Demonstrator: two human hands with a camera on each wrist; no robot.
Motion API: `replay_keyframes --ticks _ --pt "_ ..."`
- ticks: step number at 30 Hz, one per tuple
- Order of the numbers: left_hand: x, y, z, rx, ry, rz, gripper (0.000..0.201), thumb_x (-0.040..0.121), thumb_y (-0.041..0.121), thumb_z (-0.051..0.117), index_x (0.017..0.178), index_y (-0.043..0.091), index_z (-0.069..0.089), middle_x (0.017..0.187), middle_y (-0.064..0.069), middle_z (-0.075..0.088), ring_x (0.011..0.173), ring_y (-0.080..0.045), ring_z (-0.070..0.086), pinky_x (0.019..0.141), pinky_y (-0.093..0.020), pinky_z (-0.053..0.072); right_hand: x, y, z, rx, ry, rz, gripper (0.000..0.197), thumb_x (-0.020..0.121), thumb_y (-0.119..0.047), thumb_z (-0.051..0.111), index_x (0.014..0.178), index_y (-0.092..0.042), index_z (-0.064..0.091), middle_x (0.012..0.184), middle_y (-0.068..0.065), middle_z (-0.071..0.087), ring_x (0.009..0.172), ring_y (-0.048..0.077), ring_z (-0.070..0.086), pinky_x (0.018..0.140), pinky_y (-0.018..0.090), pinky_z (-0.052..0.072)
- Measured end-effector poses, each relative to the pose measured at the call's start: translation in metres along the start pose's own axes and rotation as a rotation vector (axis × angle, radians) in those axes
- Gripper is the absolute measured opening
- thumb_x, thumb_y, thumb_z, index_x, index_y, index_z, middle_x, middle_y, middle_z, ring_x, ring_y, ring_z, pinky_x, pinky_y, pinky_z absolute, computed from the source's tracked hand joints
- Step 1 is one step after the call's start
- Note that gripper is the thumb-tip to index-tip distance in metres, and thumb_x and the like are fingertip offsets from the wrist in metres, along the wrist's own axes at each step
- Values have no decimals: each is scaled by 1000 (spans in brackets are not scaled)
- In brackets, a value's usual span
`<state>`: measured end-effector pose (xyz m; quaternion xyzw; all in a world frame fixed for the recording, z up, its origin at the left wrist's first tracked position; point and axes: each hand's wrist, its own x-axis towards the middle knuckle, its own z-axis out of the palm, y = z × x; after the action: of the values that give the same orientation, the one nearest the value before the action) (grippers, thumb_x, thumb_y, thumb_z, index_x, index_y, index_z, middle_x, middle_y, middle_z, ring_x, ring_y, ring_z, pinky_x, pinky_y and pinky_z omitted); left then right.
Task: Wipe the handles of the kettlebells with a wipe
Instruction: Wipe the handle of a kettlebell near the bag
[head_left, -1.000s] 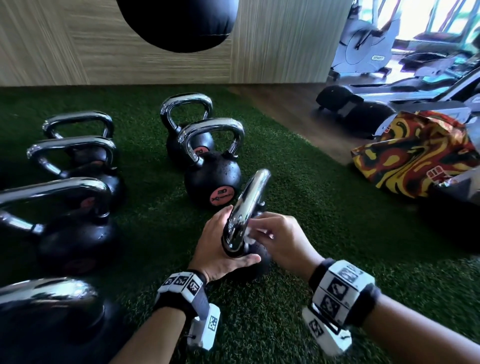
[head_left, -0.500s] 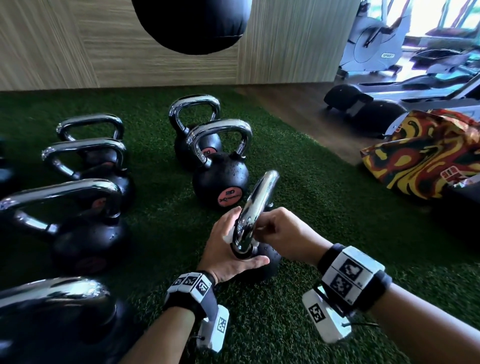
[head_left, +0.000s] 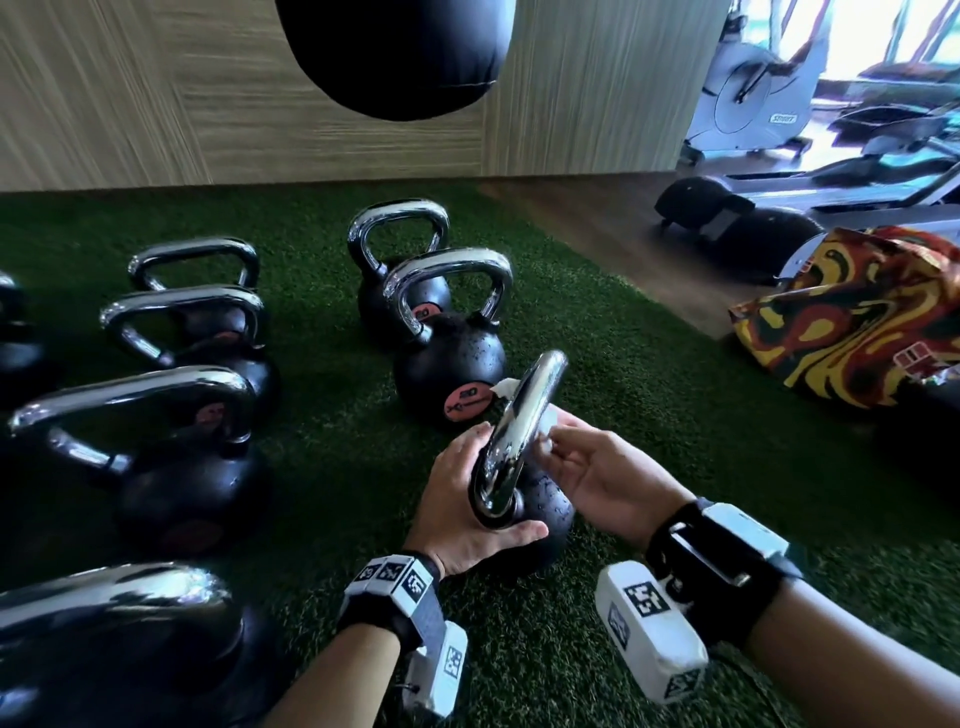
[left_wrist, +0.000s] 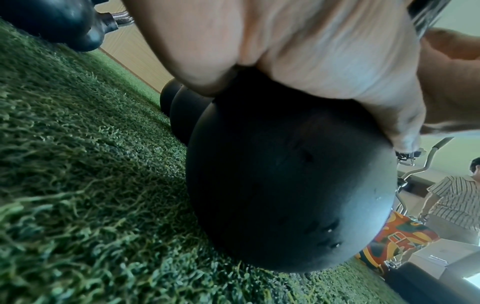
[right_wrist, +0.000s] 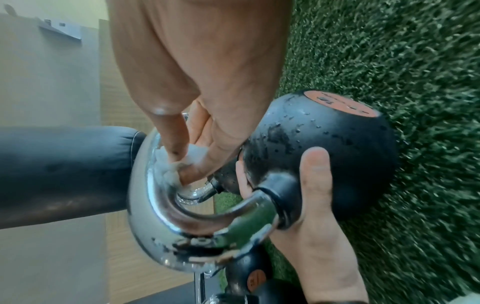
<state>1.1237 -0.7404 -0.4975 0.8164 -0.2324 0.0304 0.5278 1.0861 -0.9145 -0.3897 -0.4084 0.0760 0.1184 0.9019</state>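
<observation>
Small black kettlebell (head_left: 540, 512) on green artificial turf (head_left: 649, 426), nearest of the right-hand row, chrome handle (head_left: 519, 441) seen edge-on and wet with droplets. White wipe (head_left: 545, 422) bunched against the inner side of the handle, a corner poking out past its far side. Right hand (head_left: 597, 470) pinching the wipe, fingers (right_wrist: 176, 148) curled and pressed together on it inside the loop. Left hand (head_left: 467, 499) cupping the kettlebell where handle meets ball, thumb (right_wrist: 315, 185) laid across the ball, fingers wrapped round the far side. Just behind, two more kettlebells in line: second kettlebell (head_left: 449, 358) with an orange label, third kettlebell (head_left: 400, 270) beyond it. To the left, well apart, another row of larger kettlebells (head_left: 182, 452) with chrome handles. Black punching bag (head_left: 395, 52) hanging above, before a wood-panelled wall (head_left: 130, 104). To the right, a red, yellow and black patterned bag (head_left: 852, 322) at the turf's edge, exercise machines (head_left: 758, 88) farther off. In the left wrist view, a person in a striped shirt (left_wrist: 454, 203) in the background.
</observation>
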Motion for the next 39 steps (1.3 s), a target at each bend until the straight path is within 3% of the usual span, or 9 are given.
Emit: replay_keyframes --ticks 4,7,9,14,19,25,30,36,39 --pt "-1 1 0 -14 -1 -24 122 48 63 92 150 21 40 150 6 46 142 -15 42 118 -45 38 -1 2 -2 -3 16 -19 30 80 3 56 97 -4 79 95 12 74 69 11 70 66 15 58" --pt "-1 1 0 -34 11 -29 119 48 61 94 149 30 38 150 8 45 142 -14 42 118 -45 38 15 -8 -3 55 112 -113 48 78 6 57 126 8 61 120 21 64 77 14 72 69 16 61" --pt "-1 1 1 -34 16 -22 118 48 59 95 148 34 37 150 9 44 142 -13 42 118 -45 38 20 -5 -2 74 196 -191 53 80 10 59 132 12 54 125 25 61 78 16 73 71 19 62" --pt "-1 1 0 -1 15 -6 118 50 60 95 150 34 37 152 11 43 144 -10 37 120 -44 36 14 5 6 -223 385 -486 31 67 4 81 93 0 64 86 19 69 68 24 69 71 34 63" --pt "-1 3 -1 -6 21 -11 114 50 60 94 146 44 34 151 11 44 144 -11 38 119 -45 36 39 3 1 -614 803 -661 23 69 -9 86 71 -18 65 70 0 69 63 14 62 68 42 60" --pt "-1 3 -1 27 -18 -48 121 50 67 90 152 32 37 155 14 39 147 -9 33 121 -45 33 46 2 -5 -828 957 -533 17 69 -17 84 76 -15 68 76 -2 70 73 16 64 73 31 56" --pt "-3 6 -1 13 -8 -65 121 51 63 92 153 30 37 153 13 40 145 -10 35 120 -46 35 50 -4 3 -903 985 -556 15 66 -12 80 75 -14 69 75 -3 70 71 14 61 65 24 48" --pt "2 3 4 -19 -7 -60 117 56 67 90 152 25 40 154 5 46 145 -19 42 117 -48 39 62 10 4 -886 1049 -440 16 75 -27 78 75 -15 67 76 -5 68 76 18 66 74 28 55" --pt "-1 6 3 -6 -35 -80 109 60 67 86 152 33 37 158 8 40 149 -15 36 121 -46 35 64 11 1 -834 1019 -380 21 71 -34 78 74 -16 66 75 -4 70 76 18 68 78 33 60"
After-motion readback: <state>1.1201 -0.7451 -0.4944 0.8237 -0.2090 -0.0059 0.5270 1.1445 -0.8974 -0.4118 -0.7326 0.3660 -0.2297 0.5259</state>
